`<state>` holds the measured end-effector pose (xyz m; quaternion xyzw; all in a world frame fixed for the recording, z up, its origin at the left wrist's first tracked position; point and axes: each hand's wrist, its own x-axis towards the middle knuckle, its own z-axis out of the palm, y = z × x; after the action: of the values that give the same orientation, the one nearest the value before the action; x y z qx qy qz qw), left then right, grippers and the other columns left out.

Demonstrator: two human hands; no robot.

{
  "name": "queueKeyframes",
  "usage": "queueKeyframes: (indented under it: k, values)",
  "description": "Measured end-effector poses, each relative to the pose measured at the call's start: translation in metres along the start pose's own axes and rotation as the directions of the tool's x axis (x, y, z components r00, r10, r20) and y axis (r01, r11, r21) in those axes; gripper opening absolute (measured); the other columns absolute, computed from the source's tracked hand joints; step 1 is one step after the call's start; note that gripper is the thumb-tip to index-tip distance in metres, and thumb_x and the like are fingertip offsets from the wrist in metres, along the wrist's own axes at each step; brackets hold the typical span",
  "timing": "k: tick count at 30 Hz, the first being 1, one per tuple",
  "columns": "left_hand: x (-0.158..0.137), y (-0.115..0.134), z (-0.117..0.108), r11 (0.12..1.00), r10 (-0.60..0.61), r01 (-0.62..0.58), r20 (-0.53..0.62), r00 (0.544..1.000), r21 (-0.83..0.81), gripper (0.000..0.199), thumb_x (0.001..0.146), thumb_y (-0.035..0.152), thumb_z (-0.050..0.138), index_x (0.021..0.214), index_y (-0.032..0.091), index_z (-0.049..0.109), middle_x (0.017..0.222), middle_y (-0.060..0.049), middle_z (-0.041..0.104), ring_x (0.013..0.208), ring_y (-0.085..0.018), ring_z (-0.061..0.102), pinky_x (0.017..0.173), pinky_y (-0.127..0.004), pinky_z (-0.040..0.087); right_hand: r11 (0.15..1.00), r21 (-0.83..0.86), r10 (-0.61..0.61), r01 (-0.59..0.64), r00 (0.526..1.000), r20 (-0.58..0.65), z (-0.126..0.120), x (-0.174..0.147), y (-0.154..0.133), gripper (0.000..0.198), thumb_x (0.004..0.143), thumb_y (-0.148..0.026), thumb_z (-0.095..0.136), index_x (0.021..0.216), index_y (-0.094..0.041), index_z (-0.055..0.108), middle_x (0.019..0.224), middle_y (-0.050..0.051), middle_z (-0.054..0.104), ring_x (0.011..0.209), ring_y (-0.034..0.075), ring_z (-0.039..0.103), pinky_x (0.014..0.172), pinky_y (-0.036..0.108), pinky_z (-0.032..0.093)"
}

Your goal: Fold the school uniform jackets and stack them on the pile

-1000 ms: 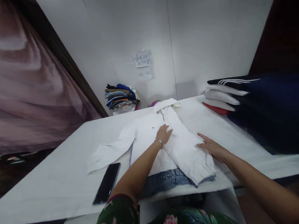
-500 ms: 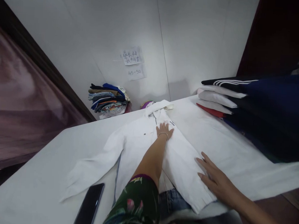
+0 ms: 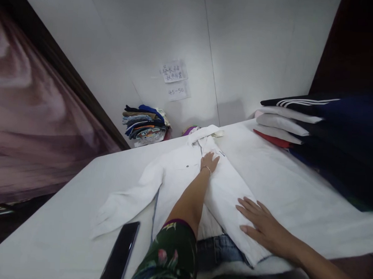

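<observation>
A white long-sleeved jacket point(image 3: 176, 184) with a collar and a dark button lies spread on the white table point(image 3: 86, 201), its collar at the far end. Its left-side sleeve stretches out across the table, while the right-side sleeve lies folded over the body, pointing towards me. My left hand point(image 3: 209, 162) rests flat on the chest below the collar, fingers spread. On the lower part of the folded sleeve my right hand point(image 3: 260, 224) lies with its fingers stretched out. Some blue denim point(image 3: 220, 249) shows beneath the jacket's near edge.
A dark phone point(image 3: 120, 252) lies left of the jacket. Folded clothes form a stack point(image 3: 146, 125) beyond the table's far edge, and another pile point(image 3: 287, 120) stands at the right. A pinkish curtain point(image 3: 43, 119) hangs at left; paper notes point(image 3: 175, 78) are on the wall.
My right hand has come left and down onto the folded sleeve, its fingers now flatter. The left hand stays on the chest. The view has shifted slightly left.
</observation>
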<state>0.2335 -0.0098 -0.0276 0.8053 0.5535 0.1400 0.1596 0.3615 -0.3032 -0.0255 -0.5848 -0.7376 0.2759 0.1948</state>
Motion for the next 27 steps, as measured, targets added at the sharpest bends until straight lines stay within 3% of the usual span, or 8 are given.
queueKeyframes:
  k: [4, 7, 9, 11, 14, 18, 22, 27]
  values:
    - [-0.017, -0.015, -0.019, 0.995, -0.038, 0.032, -0.071, 0.997, -0.091, 0.050, 0.094, 0.048, 0.033, 0.132, 0.021, 0.051, 0.150, -0.004, 0.036, 0.138, -0.015, 0.033, 0.114, -0.027, 0.026, 0.958, 0.286, 0.084, -0.035, 0.984, -0.159, -0.005, -0.003, 0.014, 0.058, 0.086, -0.060, 0.048, 0.134, -0.028, 0.054, 0.149, 0.003, 0.035, 0.141, 0.026, 0.023, 0.116, 0.049, 0.016]
    - [-0.046, -0.040, -0.038, 0.992, -0.062, 0.049, -0.109, 0.992, -0.118, 0.040, 0.091, 0.041, 0.045, 0.125, 0.022, 0.057, 0.147, -0.003, 0.042, 0.136, -0.015, 0.035, 0.114, -0.027, 0.026, 0.873, 0.472, 0.293, -0.123, 0.906, -0.306, -0.016, 0.004, 0.036, 0.063, 0.080, -0.059, 0.055, 0.129, -0.021, 0.058, 0.143, 0.009, 0.045, 0.132, 0.029, 0.040, 0.113, 0.044, 0.029]
    - [-0.068, -0.062, -0.052, 0.987, -0.108, 0.091, -0.125, 0.986, -0.132, 0.037, 0.089, 0.036, 0.051, 0.121, 0.021, 0.059, 0.144, -0.004, 0.046, 0.135, -0.017, 0.038, 0.112, -0.029, 0.029, 0.822, 0.535, 0.405, -0.196, 0.861, -0.308, -0.023, 0.014, 0.052, 0.068, 0.075, -0.057, 0.061, 0.131, -0.018, 0.056, 0.135, 0.013, 0.053, 0.121, 0.030, 0.052, 0.105, 0.043, 0.041]
    - [-0.090, -0.084, -0.066, 0.979, -0.168, 0.149, -0.132, 0.977, -0.140, 0.036, 0.089, 0.034, 0.051, 0.121, 0.020, 0.059, 0.139, -0.007, 0.051, 0.128, -0.019, 0.047, 0.108, -0.031, 0.035, 0.783, 0.574, 0.453, -0.239, 0.851, -0.264, -0.029, 0.028, 0.063, 0.073, 0.073, -0.053, 0.064, 0.136, -0.018, 0.050, 0.129, 0.013, 0.058, 0.109, 0.029, 0.060, 0.093, 0.041, 0.050]
    - [-0.118, -0.104, -0.081, 0.965, -0.234, 0.214, -0.126, 0.964, -0.153, 0.035, 0.089, 0.033, 0.050, 0.119, 0.018, 0.060, 0.120, -0.009, 0.065, 0.107, -0.020, 0.061, 0.096, -0.032, 0.045, 0.769, 0.583, 0.440, -0.261, 0.878, -0.187, -0.034, 0.052, 0.065, 0.079, 0.074, -0.050, 0.064, 0.143, -0.017, 0.040, 0.123, 0.012, 0.062, 0.102, 0.027, 0.064, 0.088, 0.038, 0.053]
    - [-0.144, -0.105, -0.081, 0.959, -0.247, 0.232, -0.079, 0.966, -0.162, 0.034, 0.087, 0.034, 0.053, 0.115, 0.019, 0.064, 0.099, -0.005, 0.071, 0.089, -0.018, 0.066, 0.087, -0.029, 0.048, 0.820, 0.454, 0.462, -0.348, 0.871, -0.167, -0.035, 0.081, 0.055, 0.086, 0.072, -0.048, 0.068, 0.145, -0.015, 0.036, 0.124, 0.013, 0.061, 0.108, 0.028, 0.060, 0.096, 0.039, 0.046]
    - [-0.156, -0.098, -0.074, 0.964, -0.228, 0.219, -0.048, 0.972, -0.149, 0.033, 0.084, 0.035, 0.057, 0.112, 0.020, 0.065, 0.097, -0.004, 0.071, 0.088, -0.017, 0.065, 0.086, -0.027, 0.048, 0.837, 0.421, 0.459, -0.349, 0.867, -0.195, -0.032, 0.099, 0.051, 0.092, 0.069, -0.046, 0.071, 0.145, -0.012, 0.034, 0.134, 0.016, 0.053, 0.118, 0.029, 0.054, 0.101, 0.039, 0.042]
    - [-0.157, -0.107, -0.089, 0.968, -0.242, 0.232, -0.116, 0.963, -0.095, 0.032, 0.086, 0.031, 0.055, 0.115, 0.018, 0.063, 0.107, -0.007, 0.067, 0.094, -0.017, 0.062, 0.091, -0.029, 0.046, 0.894, 0.405, 0.305, -0.193, 0.923, -0.234, -0.029, 0.102, 0.058, 0.064, 0.068, -0.033, 0.068, 0.129, -0.021, 0.054, 0.115, 0.006, 0.067, 0.103, 0.026, 0.062, 0.093, 0.038, 0.048]
